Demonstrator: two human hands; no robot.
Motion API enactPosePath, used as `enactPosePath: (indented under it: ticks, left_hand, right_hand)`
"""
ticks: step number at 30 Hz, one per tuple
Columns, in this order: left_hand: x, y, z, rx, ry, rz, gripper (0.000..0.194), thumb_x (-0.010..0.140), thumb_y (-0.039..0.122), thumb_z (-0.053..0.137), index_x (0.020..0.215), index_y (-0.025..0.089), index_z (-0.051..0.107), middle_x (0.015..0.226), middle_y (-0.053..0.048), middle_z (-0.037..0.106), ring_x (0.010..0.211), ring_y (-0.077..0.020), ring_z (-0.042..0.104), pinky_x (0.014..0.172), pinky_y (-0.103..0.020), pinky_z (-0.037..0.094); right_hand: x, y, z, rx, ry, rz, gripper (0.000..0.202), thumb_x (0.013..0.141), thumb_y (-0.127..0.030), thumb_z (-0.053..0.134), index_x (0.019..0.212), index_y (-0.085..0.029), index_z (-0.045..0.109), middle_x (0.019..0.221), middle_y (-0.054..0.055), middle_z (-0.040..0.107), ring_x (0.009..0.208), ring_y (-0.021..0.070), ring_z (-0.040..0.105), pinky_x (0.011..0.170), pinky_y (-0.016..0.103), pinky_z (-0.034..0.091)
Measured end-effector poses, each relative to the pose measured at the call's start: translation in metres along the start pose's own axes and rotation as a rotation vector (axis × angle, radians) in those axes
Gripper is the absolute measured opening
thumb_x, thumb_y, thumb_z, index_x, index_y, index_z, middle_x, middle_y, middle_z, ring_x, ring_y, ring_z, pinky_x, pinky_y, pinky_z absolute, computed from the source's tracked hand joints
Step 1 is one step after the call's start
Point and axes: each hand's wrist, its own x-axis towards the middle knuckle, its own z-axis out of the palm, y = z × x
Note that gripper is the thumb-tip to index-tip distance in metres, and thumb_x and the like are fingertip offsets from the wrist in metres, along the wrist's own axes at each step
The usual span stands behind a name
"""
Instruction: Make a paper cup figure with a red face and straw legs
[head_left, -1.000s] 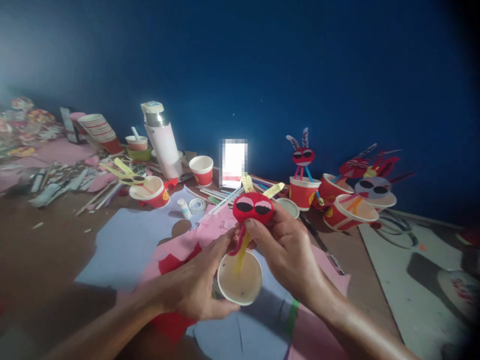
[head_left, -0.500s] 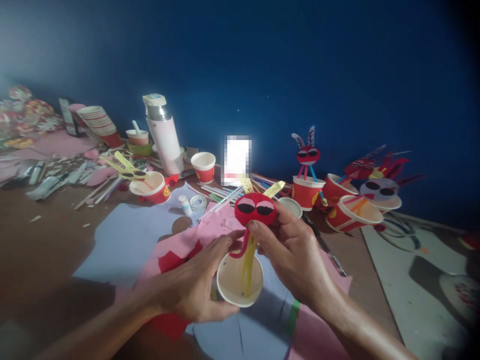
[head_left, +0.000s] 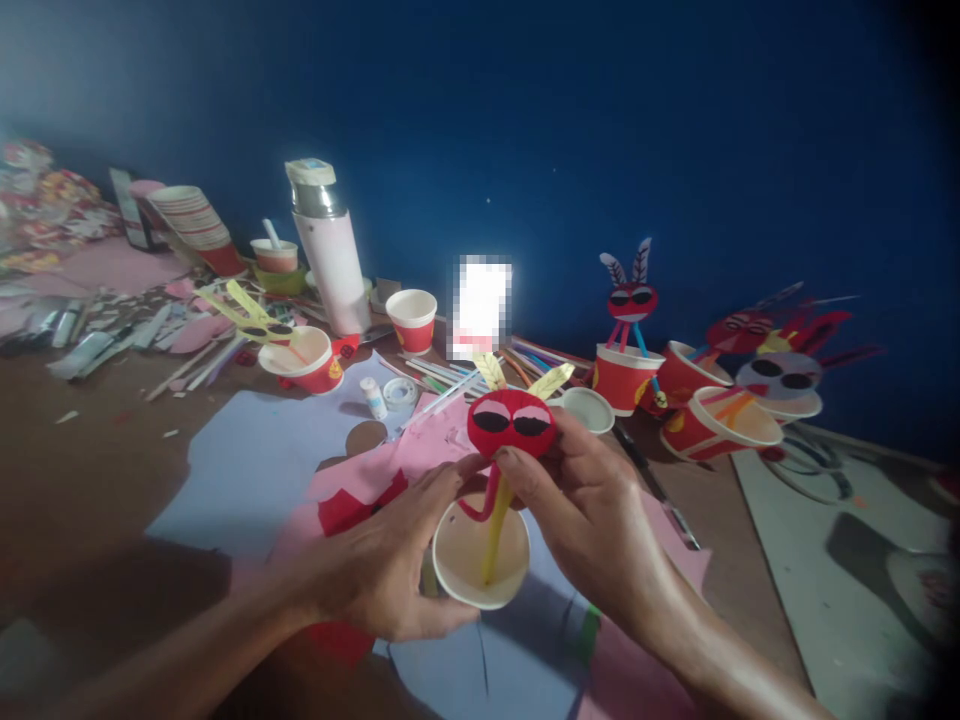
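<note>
From my remote seat, at far left I see a leaning stack of paper cups [head_left: 199, 230], then a pale flask [head_left: 331, 270] standing behind a cup [head_left: 319, 370] with a yellow-eared figure leaning in it. Nearer the middle, my left hand [head_left: 390, 555] curves around the left side of an open paper cup [head_left: 459, 565], spread wide to hold it, thumb by the near rim; the fingers beneath are hidden. A light, round hold seems best, since squeezing could buckle the wall.

The red head [head_left: 513, 415] sits above the far rim, its yellow stem [head_left: 495, 535] reaching down inside the cup and a pink curl [head_left: 476, 513] bending over the opening. My right hand [head_left: 592, 500] pinches the head narrowly, thumb on its lower edge, fingers behind. I judge that guiding the stem from its top, clear of the yellow ears [head_left: 553, 383], would spare them creasing; whether its tip touches the bottom, I can't tell. Farther right, a red figure [head_left: 632, 302] stands upright in its own cup.
</note>
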Motion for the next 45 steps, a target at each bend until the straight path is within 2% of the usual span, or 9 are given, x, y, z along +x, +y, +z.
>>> enactPosePath:
  ticks: [3, 9, 15, 20, 24, 27, 32, 38, 45]
  left_hand:
    - [0.0, 0.001, -0.001, 0.014, -0.012, -0.001, 0.096, 0.069, 0.026, 0.072, 0.143, 0.026, 0.01, 0.127, -0.011, 0.051, 0.117, -0.0285, 0.05, 0.098, -0.038, 0.045]
    - [-0.001, 0.001, -0.001, -0.016, 0.01, -0.042, 0.078, 0.067, 0.027, 0.072, 0.133, 0.024, 0.031, 0.116, -0.01, 0.055, 0.107, -0.0282, 0.056, 0.092, -0.038, 0.048]
    - [0.001, 0.001, -0.004, -0.104, -0.002, -0.043, 0.091, 0.065, 0.024, 0.075, 0.14, 0.027, 0.025, 0.129, -0.01, 0.05, 0.116, -0.0301, 0.05, 0.098, -0.039, 0.044]
    - [0.001, 0.002, -0.003, -0.226, 0.031, -0.082, 0.067, 0.074, 0.028, 0.068, 0.134, 0.027, 0.037, 0.127, -0.008, 0.053, 0.116, -0.0302, 0.051, 0.094, -0.039, 0.047]
    - [0.003, 0.001, 0.006, -0.196, 0.207, -0.147, 0.048, 0.085, 0.026, 0.058, 0.13, 0.027, 0.044, 0.133, -0.007, 0.051, 0.119, -0.0265, 0.049, 0.095, -0.034, 0.045]
    - [0.007, 0.002, 0.011, -0.221, 0.314, -0.195, 0.03, 0.087, 0.023, 0.056, 0.117, 0.025, 0.056, 0.124, -0.005, 0.059, 0.108, -0.0221, 0.056, 0.09, -0.03, 0.047]
    - [0.016, 0.012, 0.008, -0.184, 0.332, -0.184, 0.019, 0.084, 0.021, 0.059, 0.101, 0.022, 0.066, 0.11, -0.004, 0.066, 0.103, -0.0218, 0.057, 0.09, -0.033, 0.046]
    - [0.02, 0.016, 0.01, -0.159, 0.384, -0.24, 0.009, 0.077, 0.019, 0.056, 0.081, 0.018, 0.064, 0.087, -0.005, 0.069, 0.086, -0.0215, 0.063, 0.077, -0.031, 0.052]
    - [0.023, 0.02, 0.011, -0.235, 0.383, -0.238, 0.013, 0.081, 0.024, 0.055, 0.074, 0.018, 0.064, 0.084, -0.004, 0.068, 0.077, -0.0183, 0.06, 0.069, -0.027, 0.05]
  right_hand:
    - [0.0, 0.0, 0.0, -0.038, 0.002, -0.013, 0.017, 0.09, -0.03, 0.055, 0.105, -0.025, 0.061, 0.077, -0.001, 0.066, 0.073, 0.0164, 0.064, 0.059, 0.026, 0.051]
    - [-0.001, 0.003, 0.003, -0.025, -0.025, 0.02, 0.013, 0.091, -0.03, 0.054, 0.1, -0.023, 0.059, 0.078, 0.0, 0.064, 0.07, 0.0153, 0.061, 0.059, 0.026, 0.05]
    - [0.001, 0.004, 0.004, 0.028, -0.038, 0.01, 0.01, 0.09, -0.028, 0.054, 0.096, -0.022, 0.058, 0.077, -0.001, 0.062, 0.065, 0.013, 0.058, 0.056, 0.024, 0.047]
    - [0.004, 0.004, 0.004, -0.024, -0.032, 0.005, 0.008, 0.091, -0.027, 0.052, 0.093, -0.022, 0.058, 0.083, 0.0, 0.063, 0.072, 0.0144, 0.059, 0.061, 0.025, 0.047]
    - [0.006, 0.003, 0.004, -0.034, -0.04, -0.002, 0.011, 0.091, -0.027, 0.051, 0.096, -0.02, 0.059, 0.077, 0.0, 0.063, 0.07, 0.0151, 0.06, 0.061, 0.026, 0.047]
    - [0.006, 0.0, 0.004, -0.066, -0.04, -0.008, 0.014, 0.09, -0.025, 0.052, 0.099, -0.019, 0.06, 0.072, -0.001, 0.062, 0.07, 0.016, 0.061, 0.063, 0.027, 0.048]
    - [0.004, -0.002, 0.004, -0.104, -0.029, -0.027, 0.016, 0.089, -0.023, 0.052, 0.102, -0.02, 0.059, 0.081, 0.001, 0.067, 0.071, 0.0158, 0.061, 0.063, 0.027, 0.048]
    - [0.002, 0.003, 0.008, -0.161, -0.075, -0.006, 0.007, 0.088, -0.025, 0.052, 0.091, -0.021, 0.058, 0.064, -0.003, 0.062, 0.052, 0.0122, 0.055, 0.048, 0.022, 0.039]
    - [0.001, 0.002, 0.008, -0.189, -0.066, -0.013, 0.006, 0.088, -0.025, 0.053, 0.087, -0.022, 0.058, 0.07, -0.003, 0.063, 0.059, 0.0129, 0.056, 0.053, 0.024, 0.041]
